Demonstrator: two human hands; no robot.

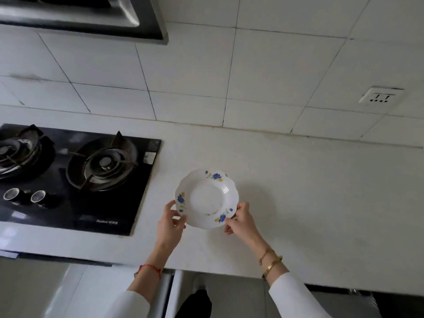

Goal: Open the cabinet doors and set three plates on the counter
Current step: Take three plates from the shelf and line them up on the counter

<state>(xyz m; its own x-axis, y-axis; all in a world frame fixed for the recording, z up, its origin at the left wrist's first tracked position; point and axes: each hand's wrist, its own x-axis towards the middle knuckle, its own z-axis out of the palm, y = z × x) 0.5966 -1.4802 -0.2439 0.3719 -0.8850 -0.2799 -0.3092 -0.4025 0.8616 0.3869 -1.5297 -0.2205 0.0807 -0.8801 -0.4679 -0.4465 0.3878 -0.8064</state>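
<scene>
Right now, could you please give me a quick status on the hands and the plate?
Both hands, left and right, grip the plate by its rim. Plate over counter, right of stove. Nothing in the way.

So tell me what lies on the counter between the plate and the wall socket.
Head view: nothing lies there. Only bare white counter and wall tile run from the plate, gripped by left hand and right hand, to the socket.

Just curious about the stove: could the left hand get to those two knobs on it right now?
Probably not at once: the left hand is gripping the plate together with the right hand. Once it lets go, nothing stands between it and the knobs.
</scene>
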